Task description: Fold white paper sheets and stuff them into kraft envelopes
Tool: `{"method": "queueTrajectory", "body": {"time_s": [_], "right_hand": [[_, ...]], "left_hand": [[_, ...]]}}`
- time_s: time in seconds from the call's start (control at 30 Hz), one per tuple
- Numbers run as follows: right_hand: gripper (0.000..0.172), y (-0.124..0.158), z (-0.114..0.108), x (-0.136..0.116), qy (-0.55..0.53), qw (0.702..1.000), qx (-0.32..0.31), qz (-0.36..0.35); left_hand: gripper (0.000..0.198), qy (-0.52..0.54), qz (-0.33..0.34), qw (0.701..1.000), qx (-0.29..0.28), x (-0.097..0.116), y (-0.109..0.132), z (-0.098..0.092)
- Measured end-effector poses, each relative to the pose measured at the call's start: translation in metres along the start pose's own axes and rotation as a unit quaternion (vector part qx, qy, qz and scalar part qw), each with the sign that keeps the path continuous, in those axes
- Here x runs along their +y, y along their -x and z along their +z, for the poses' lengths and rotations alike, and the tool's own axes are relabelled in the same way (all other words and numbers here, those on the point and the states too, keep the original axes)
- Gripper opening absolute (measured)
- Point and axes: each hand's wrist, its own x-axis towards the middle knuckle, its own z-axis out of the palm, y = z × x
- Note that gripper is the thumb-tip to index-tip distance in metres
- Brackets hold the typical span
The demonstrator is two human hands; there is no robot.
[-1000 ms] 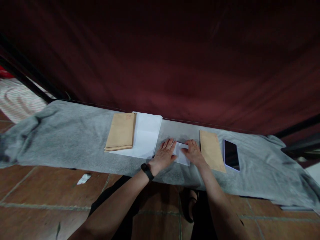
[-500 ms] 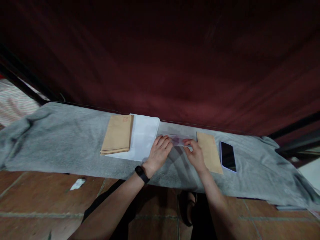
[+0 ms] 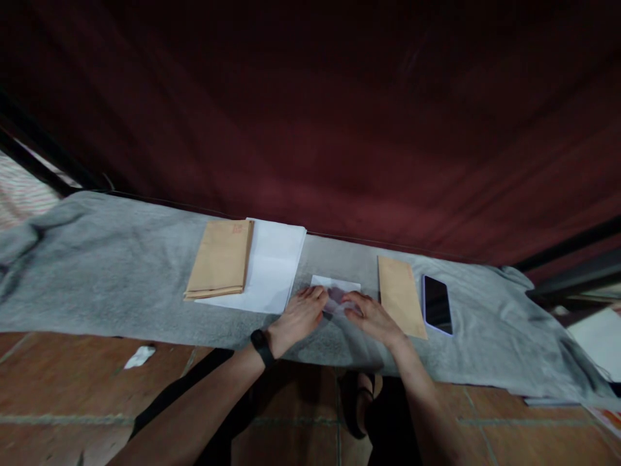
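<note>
Where the scan is begun, left of the frame's centre, a stack of brown envelopes (image 3: 219,255) is seen lapped over the left part of some white sheets (image 3: 277,262). Both could be dragged askew if the grey cloth (image 3: 130,272) beneath were rucked by a pull. Just beside the sheets' lower right corner, the left hand (image 3: 303,310) is placed, its fingers bent at the left end of a small white paper (image 3: 334,283). If that corner were caught by the wrist, the sheets could be shifted. The paper is located just right of and below centre, between the two hands; a skewed crease could be caused by uneven pressure (its near edge is partly hidden by fingers). At its right end the right hand (image 3: 371,317) is set, thumb and forefinger parted; whether the paper is pinched by either hand cannot be told. Slippage could follow if the soft cloth gave under pressing. Farther right, a single brown envelope (image 3: 402,291) is overlapped in view by the right wrist and could be nudged toward the phone (image 3: 437,304).
</note>
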Motion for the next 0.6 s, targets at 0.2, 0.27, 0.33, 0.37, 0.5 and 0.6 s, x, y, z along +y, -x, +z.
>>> {"method": "queueTrajectory", "body": {"time_s": [0.2,0.27,0.33,0.37,0.5,0.6], "right_hand": [[0.042,-0.013,0.034,0.011,0.051,0.995,0.088,-0.008],[0.048,-0.013,0.046,0.01,0.096,0.992,0.078,-0.017],[0.052,-0.011,0.056,0.009,0.138,0.988,0.066,-0.016],[0.054,-0.011,0.06,0.008,0.155,0.986,0.062,-0.014],[0.056,-0.008,0.069,0.007,0.189,0.98,0.065,0.001],[0.056,-0.009,0.072,0.008,0.196,0.978,0.072,0.013]], "left_hand": [[0.032,-0.032,0.013,0.999,-0.01,0.01,0.0,0.0],[0.035,-0.026,0.001,1.0,-0.012,0.012,0.0,0.001],[0.041,-0.017,-0.014,1.0,-0.01,0.014,0.001,0.003],[0.046,-0.013,-0.02,1.0,-0.007,0.014,0.001,0.005],[0.068,-0.006,-0.031,1.0,0.0,0.015,0.003,0.015],[0.076,-0.02,-0.027,0.999,-0.002,0.011,0.005,0.024]]}}
